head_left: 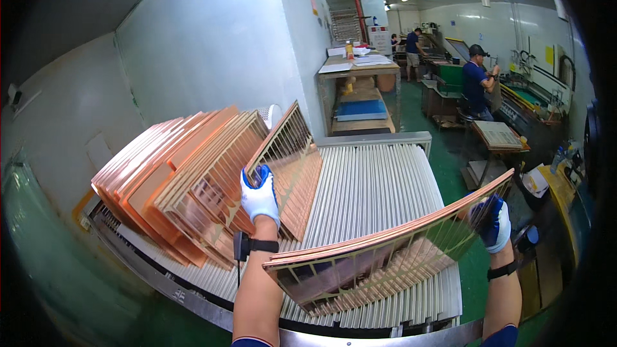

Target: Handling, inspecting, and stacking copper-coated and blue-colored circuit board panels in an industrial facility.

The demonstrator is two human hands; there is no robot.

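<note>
My left hand, in a white glove with blue coating, is closed on the edge of an upright copper-clad panel with a grid of strips. That panel leans in a ribbed grey rack, beside a row of copper panels standing on edge at the left. At the right, my right hand, gloved alike, grips the end of a few long copper-clad panels held together. They slant across the front of the rack, their near faces shiny and gridded. The fingertips behind these panels are partly hidden.
Behind the rack stands a wooden shelf table with papers and a blue stack. A metal edge runs along the rack's front. At the right are a co-worker in a cap, a small stand and a yellow-edged table.
</note>
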